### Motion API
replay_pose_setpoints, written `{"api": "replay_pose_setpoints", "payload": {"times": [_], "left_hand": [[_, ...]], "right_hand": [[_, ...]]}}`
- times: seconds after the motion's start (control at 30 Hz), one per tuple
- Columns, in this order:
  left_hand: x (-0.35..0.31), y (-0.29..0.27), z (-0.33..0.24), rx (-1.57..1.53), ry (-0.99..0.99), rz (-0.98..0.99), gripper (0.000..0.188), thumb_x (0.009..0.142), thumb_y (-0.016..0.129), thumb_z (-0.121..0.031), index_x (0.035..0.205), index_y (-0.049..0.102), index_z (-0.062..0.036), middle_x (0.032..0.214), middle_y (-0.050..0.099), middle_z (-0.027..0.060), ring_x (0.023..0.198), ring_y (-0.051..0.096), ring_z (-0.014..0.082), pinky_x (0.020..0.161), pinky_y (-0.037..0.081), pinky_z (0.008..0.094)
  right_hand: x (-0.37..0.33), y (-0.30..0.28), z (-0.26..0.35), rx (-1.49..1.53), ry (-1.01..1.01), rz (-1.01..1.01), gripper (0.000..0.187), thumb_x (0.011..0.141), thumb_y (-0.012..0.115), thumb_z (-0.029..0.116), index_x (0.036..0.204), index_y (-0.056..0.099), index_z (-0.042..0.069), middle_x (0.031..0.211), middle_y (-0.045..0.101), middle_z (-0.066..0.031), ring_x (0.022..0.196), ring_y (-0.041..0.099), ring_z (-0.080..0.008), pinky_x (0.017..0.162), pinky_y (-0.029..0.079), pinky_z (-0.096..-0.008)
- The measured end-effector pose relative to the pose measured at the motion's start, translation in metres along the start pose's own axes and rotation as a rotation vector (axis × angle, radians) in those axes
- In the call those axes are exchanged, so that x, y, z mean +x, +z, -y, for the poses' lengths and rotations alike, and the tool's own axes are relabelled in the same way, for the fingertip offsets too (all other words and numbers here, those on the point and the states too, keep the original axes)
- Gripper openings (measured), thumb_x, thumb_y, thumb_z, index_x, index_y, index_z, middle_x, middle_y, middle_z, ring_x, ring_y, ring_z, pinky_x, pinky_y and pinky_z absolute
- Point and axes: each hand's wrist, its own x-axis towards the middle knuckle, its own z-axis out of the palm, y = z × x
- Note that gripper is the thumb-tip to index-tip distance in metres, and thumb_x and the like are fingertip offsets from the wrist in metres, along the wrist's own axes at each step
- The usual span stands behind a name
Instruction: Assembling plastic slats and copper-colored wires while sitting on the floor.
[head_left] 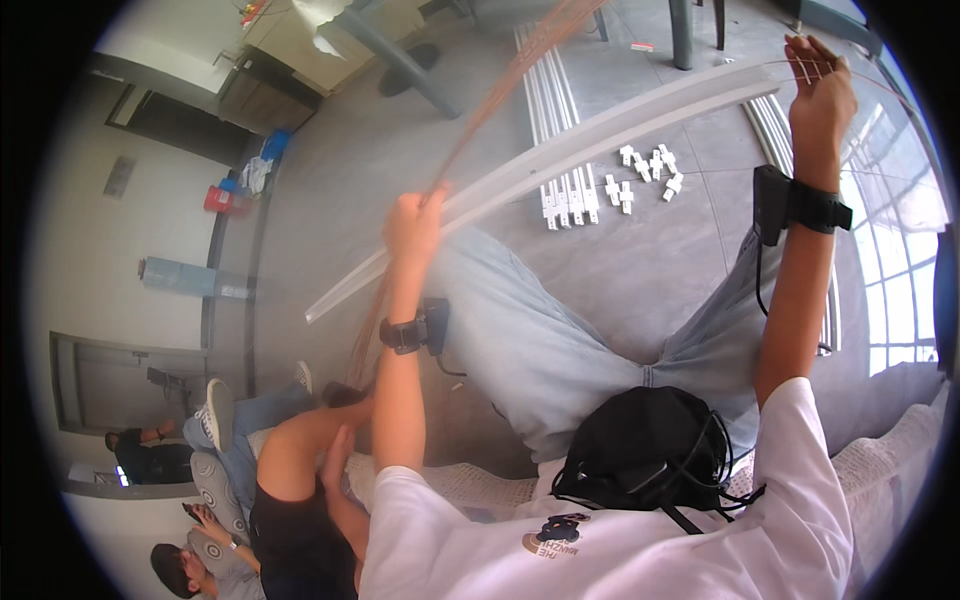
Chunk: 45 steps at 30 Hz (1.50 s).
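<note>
A long white channel profile runs slantwise in front of me, from above my left knee up toward the upper right. My left hand is closed around a bundle of thin copper-coloured wires, which reaches toward the top of the picture and hangs down below the fist. The fist overlaps the profile; whether it also grips it I cannot tell. Beyond the profile's right end, my right hand is raised, its fingers bent around a few thin copper-coloured wires that cross them and trail off to the right.
Several white rails lie on the grey tiled floor, beside small white connector pieces. A black drawstring bag rests at my lap. At left, a person in black shorts sits close by; another person holds a phone.
</note>
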Motion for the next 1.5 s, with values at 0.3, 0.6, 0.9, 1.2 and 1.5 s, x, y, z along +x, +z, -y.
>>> {"api": "replay_pose_setpoints", "payload": {"times": [0.3,0.6,0.9,1.2,1.5], "left_hand": [[0.004,0.010,0.005,0.037,0.027,-0.056,0.051,0.083,0.056,-0.045,0.059,0.054,-0.0005,0.053,0.048,0.0134,0.053,0.048,0.0276,0.055,0.037,0.0376],[0.003,0.017,0.001,0.037,0.058,-0.110,0.053,0.085,0.055,-0.046,0.058,0.052,0.0001,0.051,0.046,0.0139,0.050,0.047,0.0258,0.053,0.036,0.0386],[0.005,0.018,-0.002,0.066,0.045,-0.155,0.052,0.085,0.054,-0.044,0.055,0.050,-0.0014,0.051,0.046,0.0139,0.049,0.047,0.0272,0.053,0.036,0.0395],[0.011,0.017,-0.002,0.101,0.068,-0.143,0.050,0.085,0.054,-0.042,0.059,0.054,0.0006,0.054,0.050,0.0174,0.051,0.051,0.0298,0.054,0.037,0.0411],[0.015,0.018,-0.001,0.073,0.066,-0.097,0.050,0.083,0.055,-0.045,0.062,0.057,0.0004,0.059,0.057,0.0191,0.060,0.057,0.0369,0.058,0.041,0.0439]], "right_hand": [[0.002,-0.004,-0.017,-0.031,0.077,-0.053,0.035,0.097,0.041,0.030,0.087,0.058,0.002,0.066,0.057,-0.0062,0.059,0.056,-0.0169,0.057,0.045,-0.0275],[0.015,-0.017,-0.021,-0.117,0.093,0.199,0.041,0.099,0.032,0.022,0.091,0.059,-0.007,0.079,0.065,-0.0151,0.076,0.065,-0.0241,0.074,0.052,-0.0306],[0.011,-0.006,-0.029,-0.123,0.149,0.196,0.043,0.098,0.034,0.023,0.081,0.062,-0.005,0.066,0.064,-0.0131,0.061,0.065,-0.0213,0.061,0.052,-0.0283],[0.007,-0.006,-0.027,-0.180,0.174,0.306,0.044,0.097,0.036,0.025,0.079,0.064,-0.004,0.067,0.065,-0.0132,0.060,0.064,-0.0191,0.062,0.052,-0.0282],[0.003,-0.002,-0.027,-0.223,0.209,0.330,0.043,0.097,0.040,0.029,0.083,0.066,-0.002,0.076,0.066,-0.0098,0.071,0.064,-0.0176,0.067,0.052,-0.0285]]}}
